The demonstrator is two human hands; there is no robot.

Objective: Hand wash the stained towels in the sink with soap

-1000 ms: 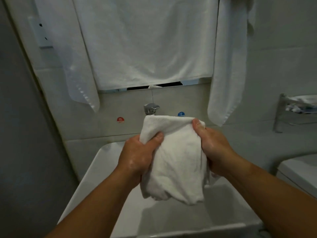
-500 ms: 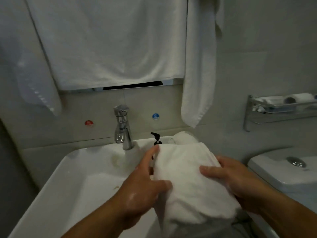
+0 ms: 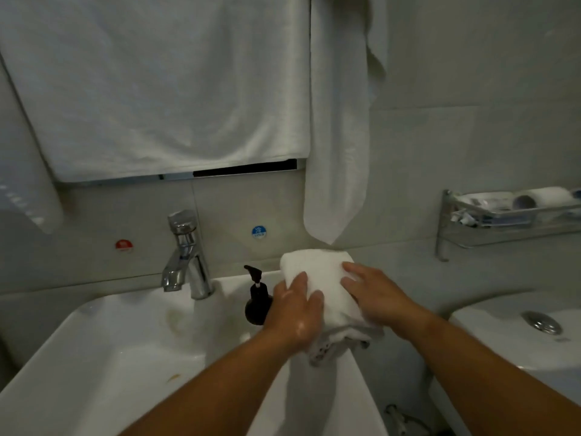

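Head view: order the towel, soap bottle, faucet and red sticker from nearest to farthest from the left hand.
1. Towel: touching the left hand, under its fingers.
2. Soap bottle: just left of the hand.
3. Faucet: farther left and back.
4. Red sticker: on the wall, leftmost.

Ahead of me: chrome faucet (image 3: 185, 256). Red sticker (image 3: 123, 245) on wall left of it, blue sticker (image 3: 258, 231) right. Far right of it: wire shelf (image 3: 509, 237) with paper roll (image 3: 544, 196), and toilet tank (image 3: 503, 338).
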